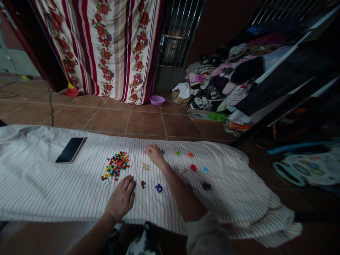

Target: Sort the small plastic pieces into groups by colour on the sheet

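Note:
My right hand [155,154] reaches over the far middle of the striped cloth, fingertips pinched at a small pink piece [145,151]. Palm down near the front edge, my left hand [122,194] lies on the cloth with its fingers loosely extended; nothing shows in it. Just beyond it is a pile of small multicoloured plastic pieces [118,163], with white ones [106,181] at its near end. Small one-colour groups lie apart: beige [145,166], brown [143,184], dark purple [158,188], red [193,167], light blue [205,170], green [177,153], orange-red [190,154] and black [206,186].
A smartphone [71,150] lies on the cloth [66,191] at the left. Beyond, on the tiled floor [106,118], are a purple basin [157,100] and a heap of clothes [220,78]. A flowered curtain [117,46] hangs behind. At right stands a patterned plastic seat [313,168].

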`<state>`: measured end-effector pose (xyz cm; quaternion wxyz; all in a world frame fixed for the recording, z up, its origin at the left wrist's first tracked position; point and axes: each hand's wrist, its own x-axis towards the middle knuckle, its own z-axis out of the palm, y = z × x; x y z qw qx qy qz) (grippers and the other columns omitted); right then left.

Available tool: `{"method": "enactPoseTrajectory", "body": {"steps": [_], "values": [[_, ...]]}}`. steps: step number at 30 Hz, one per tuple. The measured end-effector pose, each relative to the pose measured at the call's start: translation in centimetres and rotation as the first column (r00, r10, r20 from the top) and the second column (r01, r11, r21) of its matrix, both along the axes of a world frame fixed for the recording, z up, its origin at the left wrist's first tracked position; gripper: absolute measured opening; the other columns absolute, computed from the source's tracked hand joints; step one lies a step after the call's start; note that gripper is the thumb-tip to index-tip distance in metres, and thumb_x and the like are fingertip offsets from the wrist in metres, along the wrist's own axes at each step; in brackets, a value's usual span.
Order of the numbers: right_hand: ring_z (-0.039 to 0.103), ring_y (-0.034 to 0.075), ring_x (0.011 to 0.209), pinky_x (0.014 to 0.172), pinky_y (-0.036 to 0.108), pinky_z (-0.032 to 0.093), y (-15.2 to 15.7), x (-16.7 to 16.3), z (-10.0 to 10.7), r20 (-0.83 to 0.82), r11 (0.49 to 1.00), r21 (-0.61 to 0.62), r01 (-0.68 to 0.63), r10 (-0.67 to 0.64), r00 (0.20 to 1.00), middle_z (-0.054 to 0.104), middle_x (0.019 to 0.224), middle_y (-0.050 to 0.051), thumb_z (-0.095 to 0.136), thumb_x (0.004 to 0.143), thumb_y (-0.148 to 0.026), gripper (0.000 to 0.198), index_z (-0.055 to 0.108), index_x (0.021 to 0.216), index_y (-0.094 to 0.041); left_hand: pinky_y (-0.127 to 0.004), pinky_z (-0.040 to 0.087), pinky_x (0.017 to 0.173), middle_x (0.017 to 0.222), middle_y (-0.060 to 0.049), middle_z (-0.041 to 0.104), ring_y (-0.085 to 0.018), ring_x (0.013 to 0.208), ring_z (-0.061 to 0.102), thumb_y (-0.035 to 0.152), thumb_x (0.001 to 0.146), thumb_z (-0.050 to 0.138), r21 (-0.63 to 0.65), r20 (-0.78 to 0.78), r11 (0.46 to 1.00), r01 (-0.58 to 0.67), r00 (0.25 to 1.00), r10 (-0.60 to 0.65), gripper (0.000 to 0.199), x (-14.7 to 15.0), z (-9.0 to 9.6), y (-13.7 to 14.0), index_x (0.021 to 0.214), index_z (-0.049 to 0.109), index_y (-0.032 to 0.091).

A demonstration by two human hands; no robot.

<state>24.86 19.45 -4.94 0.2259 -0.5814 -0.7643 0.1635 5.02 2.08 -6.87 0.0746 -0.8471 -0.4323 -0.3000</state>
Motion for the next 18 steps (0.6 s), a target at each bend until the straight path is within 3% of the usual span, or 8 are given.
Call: {"method": "enactPoseTrajectory", "body": {"steps": [4, 7, 11, 18], "values": [[0.058, 0.016, 0.1, 0.089, 0.025, 0.043, -0.3, 3.3, 1.0, 0.052, 0.986, 0.032, 0.164, -0.165, 0.985, 0.06, 0.116, 0.007, 0.048, 0.092, -0.021, 0.027, 0.064, 0.114, -0.021, -0.04, 0.052, 0.097, 0.116, -0.011, 0.061, -0.023, 0.118, 0.052, 0.011, 0.085, 0.042, 0.002, 0.002, 1.0, 0.003, 1.0, -0.003, 0.03, -0.1, 0.0, 0.0, 0.11, 0.057, 0.014], [0.056, 0.02, 0.106, 0.09, 0.029, 0.041, -0.8, 5.7, 1.5, 0.175, 0.968, -0.006, 0.251, -0.247, 0.953, 0.061, 0.116, 0.009, 0.056, 0.088, -0.028, 0.029, 0.064, 0.115, -0.021, -0.04, 0.052, 0.097, 0.117, -0.011, 0.061, -0.023, 0.119, 0.051, 0.01, 0.085, 0.041, 0.011, 0.003, 1.0, -0.004, 1.0, 0.004, 0.03, -0.1, -0.1, 0.0, 0.111, 0.058, 0.014], [0.057, 0.021, 0.103, 0.089, 0.029, 0.04, -1.3, 6.9, 1.5, 0.272, 0.963, -0.094, 0.252, -0.218, 0.937, 0.063, 0.111, 0.01, 0.062, 0.084, -0.032, 0.036, 0.063, 0.118, -0.019, -0.039, 0.051, 0.099, 0.117, -0.011, 0.061, -0.023, 0.12, 0.05, 0.009, 0.085, 0.042, 0.017, 0.002, 1.0, 0.002, 1.0, -0.002, 0.029, 0.0, -0.2, 0.0, 0.109, 0.058, 0.012], [0.054, 0.018, 0.104, 0.088, 0.024, 0.039, -0.7, 5.5, 0.8, 0.259, 0.974, -0.116, 0.197, -0.162, 0.952, 0.063, 0.111, 0.008, 0.06, 0.086, -0.026, 0.028, 0.066, 0.113, -0.022, -0.039, 0.051, 0.099, 0.115, -0.012, 0.061, -0.023, 0.12, 0.05, 0.009, 0.085, 0.041, 0.015, -0.005, 1.0, 0.006, 1.0, -0.006, 0.029, 0.0, 0.1, 0.0, 0.109, 0.058, 0.012]]}}
